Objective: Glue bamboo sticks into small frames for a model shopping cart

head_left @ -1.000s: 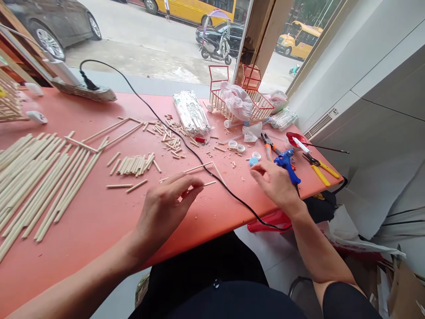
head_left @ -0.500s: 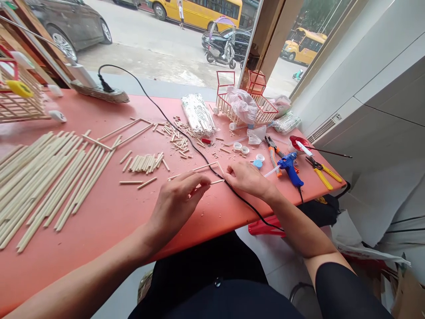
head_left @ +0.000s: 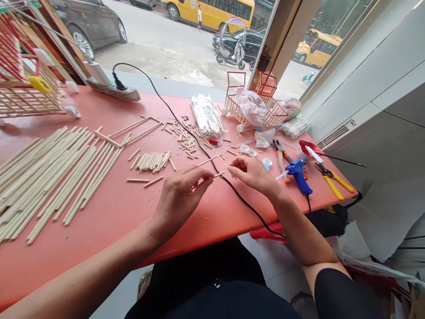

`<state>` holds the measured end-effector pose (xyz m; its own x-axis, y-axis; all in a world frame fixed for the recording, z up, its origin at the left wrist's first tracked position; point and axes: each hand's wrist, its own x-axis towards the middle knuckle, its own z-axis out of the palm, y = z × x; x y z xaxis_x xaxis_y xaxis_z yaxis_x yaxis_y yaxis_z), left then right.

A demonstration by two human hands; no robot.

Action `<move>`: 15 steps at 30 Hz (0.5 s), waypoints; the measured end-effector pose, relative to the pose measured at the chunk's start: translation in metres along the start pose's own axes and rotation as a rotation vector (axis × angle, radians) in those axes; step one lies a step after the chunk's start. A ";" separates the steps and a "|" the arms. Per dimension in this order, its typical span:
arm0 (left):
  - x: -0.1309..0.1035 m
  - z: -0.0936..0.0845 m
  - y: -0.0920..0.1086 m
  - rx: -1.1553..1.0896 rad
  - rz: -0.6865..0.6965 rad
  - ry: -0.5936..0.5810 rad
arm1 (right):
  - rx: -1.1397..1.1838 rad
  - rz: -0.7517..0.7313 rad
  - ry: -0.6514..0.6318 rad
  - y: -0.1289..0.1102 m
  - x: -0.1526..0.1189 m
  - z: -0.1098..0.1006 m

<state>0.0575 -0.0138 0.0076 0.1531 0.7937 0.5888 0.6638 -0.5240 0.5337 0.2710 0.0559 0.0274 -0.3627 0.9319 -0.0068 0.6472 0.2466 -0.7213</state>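
Note:
Between thumb and fingers, my left hand (head_left: 181, 195) pinches a short wooden stick (head_left: 219, 174) that points toward my right hand (head_left: 254, 176). The right hand's fingers are closed at the end of a thin wooden stick frame (head_left: 210, 160), whose corner shows just beyond the hands. Part of this frame is hidden behind my left hand. A black cable (head_left: 232, 189) passes beneath the hands. Left of them lie a pile of short sticks (head_left: 153, 162) and many long sticks (head_left: 63, 173).
On the red table (head_left: 116, 221) a blue glue gun (head_left: 299, 176), yellow-handled pliers (head_left: 334, 180) and orange-handled pliers (head_left: 281, 160) lie at the right. A foil-like pack (head_left: 206, 116) and a stick basket (head_left: 239, 108) stand at the back, a power strip (head_left: 114, 90) at back left.
The camera view has shifted, so the table items sit further right. The stick in my left hand now tilts up more and its tip is apart from my right hand.

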 end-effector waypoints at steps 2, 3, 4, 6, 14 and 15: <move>0.000 0.004 -0.001 0.004 0.000 -0.020 | 0.063 0.013 -0.009 0.003 -0.002 0.000; -0.001 0.007 -0.002 0.009 0.004 -0.026 | 0.077 0.020 -0.018 0.005 -0.003 0.001; -0.001 0.010 -0.003 0.017 0.011 -0.031 | 0.080 0.027 -0.028 0.005 -0.004 0.001; -0.003 0.014 -0.005 0.038 0.030 -0.043 | 0.050 0.028 -0.045 0.006 -0.004 0.001; 0.008 -0.009 -0.011 -0.080 -0.129 0.003 | -0.256 -0.023 0.017 0.009 -0.007 0.003; 0.012 -0.016 -0.012 -0.072 -0.174 0.025 | -0.272 -0.029 0.014 0.009 -0.008 0.004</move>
<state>0.0393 -0.0032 0.0182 0.0217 0.8671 0.4977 0.6249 -0.4004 0.6703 0.2771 0.0500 0.0183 -0.3750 0.9267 0.0220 0.7939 0.3333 -0.5086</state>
